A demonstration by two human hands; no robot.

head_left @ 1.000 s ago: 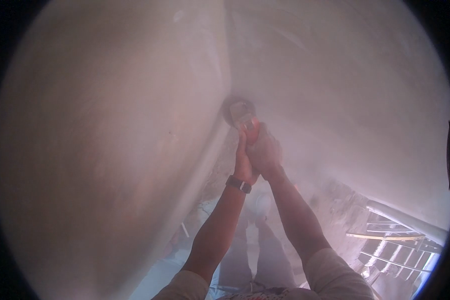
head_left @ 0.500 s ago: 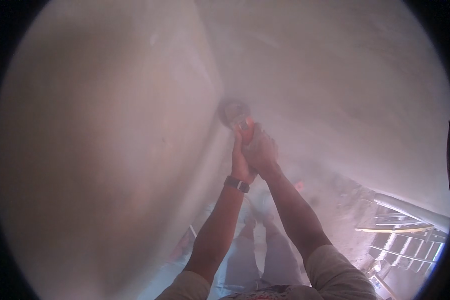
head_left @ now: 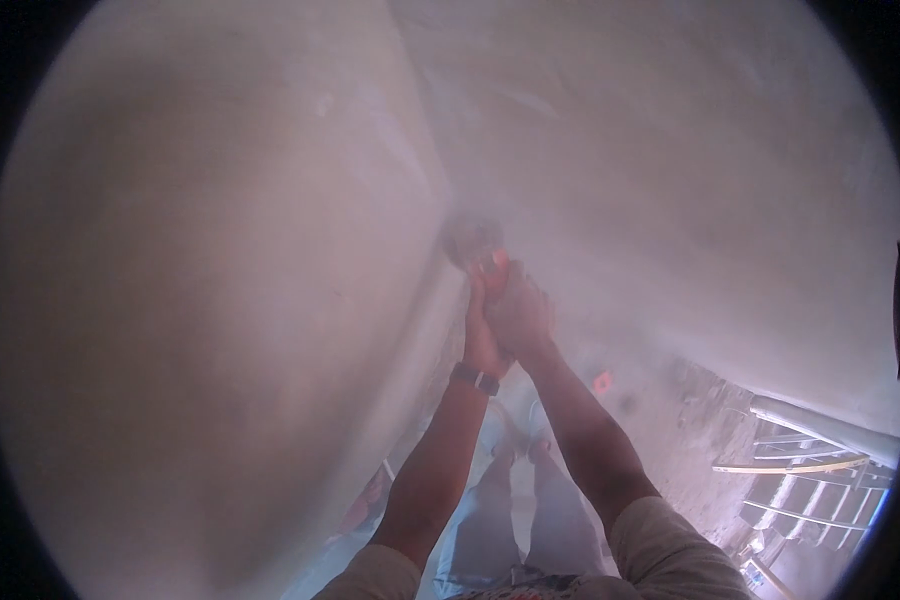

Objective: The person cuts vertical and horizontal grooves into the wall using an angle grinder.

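An orange power tool with a round dark head, which looks like an angle grinder (head_left: 490, 264), is in the middle of the head view. Its head sits at the corner where the left wall (head_left: 220, 260) meets the right wall (head_left: 650, 180). My left hand (head_left: 482, 330), with a dark watch on its wrist, is closed around the tool's body from the left. Wrapped over the same body from the right is my right hand (head_left: 524, 312). Haze blurs the disc, so its exact contact with the wall cannot be made out.
Dusty haze hangs over the scene. Below my arms are my legs and the floor (head_left: 660, 430), with a small orange-red object (head_left: 602, 381) on it. A pale pipe-like bar (head_left: 820, 425) and a ladder-like frame (head_left: 810, 500) are at the lower right.
Both hands and the grinder have shifted slightly down in the view, along the corner. The orange-red object on the floor shows more fully beside my right forearm.
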